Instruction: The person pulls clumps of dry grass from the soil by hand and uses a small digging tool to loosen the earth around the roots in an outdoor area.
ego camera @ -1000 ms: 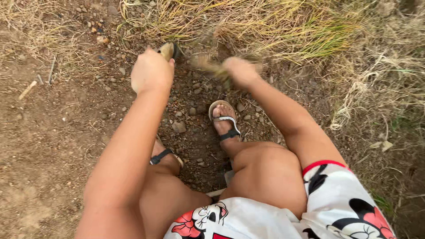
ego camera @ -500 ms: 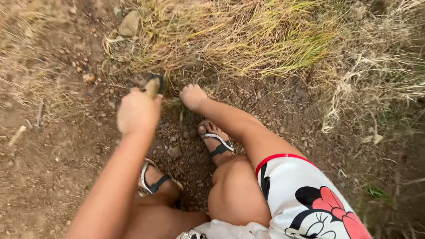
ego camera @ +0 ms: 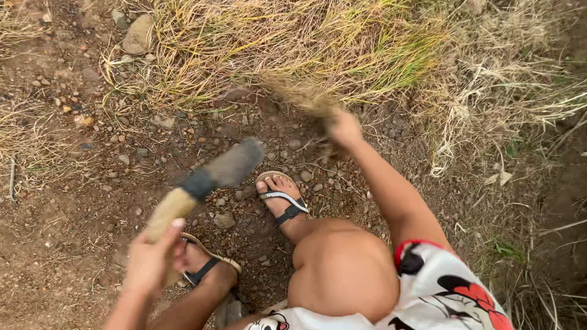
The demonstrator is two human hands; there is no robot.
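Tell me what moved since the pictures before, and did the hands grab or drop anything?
The left hand pulled back from the ground by the grass toward the body, lifting the wooden-handled digging tool clear of the soil. The right hand moved up and right and pulled a blurred tuft of dry grass. Nothing was dropped. The person is squatting as before, with both sandalled feet on the stony dirt.

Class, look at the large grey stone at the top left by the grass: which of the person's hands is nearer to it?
Neither clearly. The right hand is by the grass, well right of the stone; the left hand is far below it, holding a wooden-handled tool.
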